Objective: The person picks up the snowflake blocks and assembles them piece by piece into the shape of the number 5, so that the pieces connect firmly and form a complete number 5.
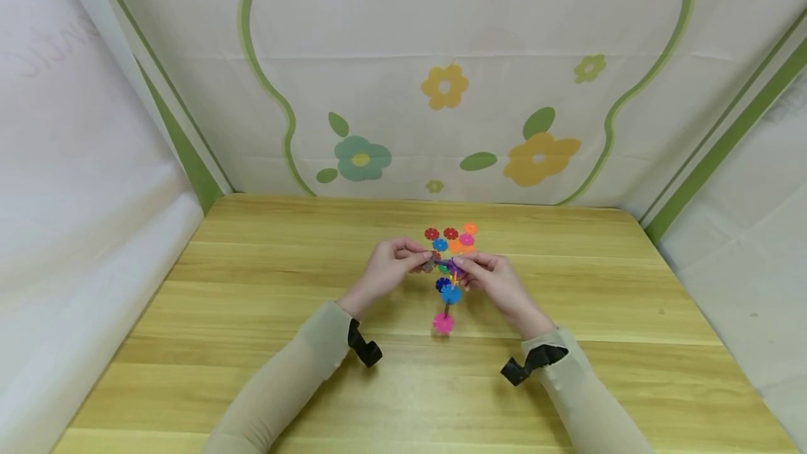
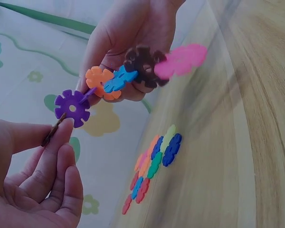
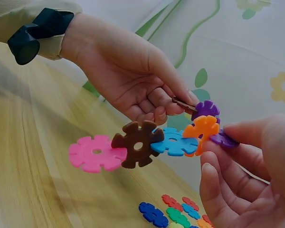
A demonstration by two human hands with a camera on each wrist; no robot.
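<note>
A chain of interlocking plastic snowflake discs hangs between the two hands above the table. In the right wrist view it runs from a pink disc (image 3: 96,153) through a brown disc (image 3: 137,144), a blue disc (image 3: 176,141) and an orange disc (image 3: 202,133) to two purple ones. My right hand (image 1: 501,284) pinches the purple disc (image 3: 224,139) beside the orange one. Between thumb and fingers my left hand (image 1: 392,263) pinches another brown disc (image 2: 52,130), seen edge-on. Its edge meets the end purple disc (image 2: 72,108); how deep it sits in the slot I cannot tell.
Several loose discs, among them a green disc (image 2: 154,164) and a dark blue disc (image 2: 172,149), lie on the wooden table (image 1: 252,356) beyond and beneath the hands. A printed white cloth (image 1: 403,33) rises behind the table's far edge.
</note>
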